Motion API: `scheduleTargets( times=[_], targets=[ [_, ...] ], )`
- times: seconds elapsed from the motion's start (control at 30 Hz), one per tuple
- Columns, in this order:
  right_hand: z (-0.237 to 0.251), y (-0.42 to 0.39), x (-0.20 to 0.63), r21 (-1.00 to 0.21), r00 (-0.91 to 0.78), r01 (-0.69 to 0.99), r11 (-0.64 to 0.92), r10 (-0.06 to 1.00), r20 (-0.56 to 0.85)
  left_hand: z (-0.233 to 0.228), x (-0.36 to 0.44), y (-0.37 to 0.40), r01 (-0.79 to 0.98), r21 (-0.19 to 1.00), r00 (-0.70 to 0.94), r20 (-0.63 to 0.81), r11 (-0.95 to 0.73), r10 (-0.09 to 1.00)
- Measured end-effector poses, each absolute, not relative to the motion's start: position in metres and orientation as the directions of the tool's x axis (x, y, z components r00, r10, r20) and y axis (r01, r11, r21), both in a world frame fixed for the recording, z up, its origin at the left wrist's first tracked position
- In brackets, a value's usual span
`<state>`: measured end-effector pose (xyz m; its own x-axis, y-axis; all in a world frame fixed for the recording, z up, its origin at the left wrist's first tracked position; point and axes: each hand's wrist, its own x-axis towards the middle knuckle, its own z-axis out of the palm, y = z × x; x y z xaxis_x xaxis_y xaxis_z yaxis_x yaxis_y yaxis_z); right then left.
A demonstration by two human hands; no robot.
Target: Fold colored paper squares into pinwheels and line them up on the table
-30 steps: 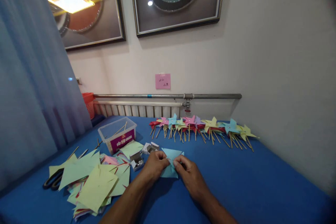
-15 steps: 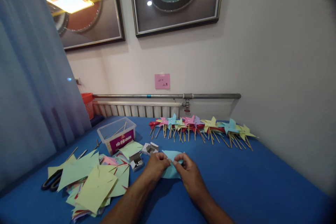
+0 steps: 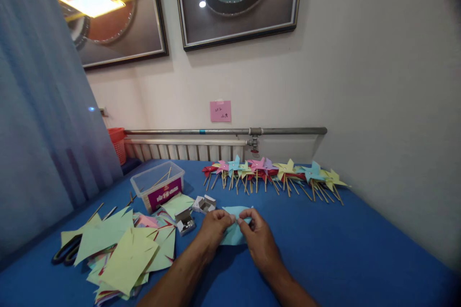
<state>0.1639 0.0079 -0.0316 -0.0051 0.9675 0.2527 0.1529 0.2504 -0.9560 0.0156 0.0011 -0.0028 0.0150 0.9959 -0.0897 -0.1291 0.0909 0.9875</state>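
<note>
A light blue sheet of paper (image 3: 233,237) is pinched between my two hands, just above the blue cloth. My left hand (image 3: 216,224) grips its upper left part with thumb and fingers. Close beside it, my right hand (image 3: 256,230) pinches the paper's right side, the thumbs nearly meeting near the middle. Fingers hide part of the sheet, and I cannot make out anything small between them. Left of my hands stand a small open box (image 3: 185,223) of shiny metal bits and another small open white box (image 3: 204,204).
Slit paper sheets (image 3: 129,259) lie piled at left, partly over black-handled scissors (image 3: 66,252). Behind them stands a clear plastic tub (image 3: 158,184) holding sticks. Finished paper pinwheels (image 3: 286,169) on sticks line the back. A radiator pipe (image 3: 223,131) runs along the wall.
The whole view has shifted slightly, so things sit a little further left. Both hands keep their pinch on the blue paper, with only slight finger movement.
</note>
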Motion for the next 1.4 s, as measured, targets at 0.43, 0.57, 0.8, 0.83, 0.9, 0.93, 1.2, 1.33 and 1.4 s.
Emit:
scheduleTargets(
  times=[0.43,0.57,0.8,0.83,0.9,0.93,1.2,1.33,1.4],
  targets=[
    [-0.027,0.004,0.165,-0.956,-0.065,0.176,0.234,0.972,0.226,-0.005,0.007,0.003,-0.044,0.996,0.015,-0.082,0.083,0.996],
    [-0.028,0.004,0.164,-0.965,-0.095,0.121,0.231,0.971,0.22,-0.005,0.008,0.002,-0.053,0.993,0.005,-0.105,0.105,0.994],
    [-0.032,0.004,0.163,-0.975,-0.131,0.008,0.222,0.967,0.219,-0.008,0.009,0.006,-0.121,0.988,-0.098,-0.109,0.097,0.989],
    [-0.033,0.003,0.163,-0.973,-0.152,-0.001,0.23,0.962,0.228,-0.008,0.008,0.007,-0.159,0.983,-0.122,-0.117,0.097,0.986],
    [-0.033,0.0,0.162,-0.96,-0.195,0.031,0.278,0.944,0.267,-0.007,0.006,0.009,-0.244,0.964,-0.157,-0.145,0.104,0.977],
    [-0.033,-0.002,0.162,-0.945,-0.215,0.073,0.318,0.931,0.296,-0.005,0.005,0.009,-0.286,0.952,-0.169,-0.16,0.107,0.973],
    [-0.037,-0.01,0.165,-0.72,-0.301,0.423,0.55,0.835,0.461,0.005,0.008,0.005,-0.473,0.875,-0.151,-0.197,0.104,0.969],
    [-0.034,-0.01,0.169,-0.651,-0.288,0.463,0.601,0.797,0.531,0.001,0.013,0.004,-0.455,0.884,-0.132,-0.189,0.11,0.973],
    [-0.033,-0.01,0.17,-0.617,-0.273,0.491,0.615,0.781,0.561,0.0,0.013,0.004,-0.428,0.898,-0.154,-0.181,0.1,0.971]
  ],
)
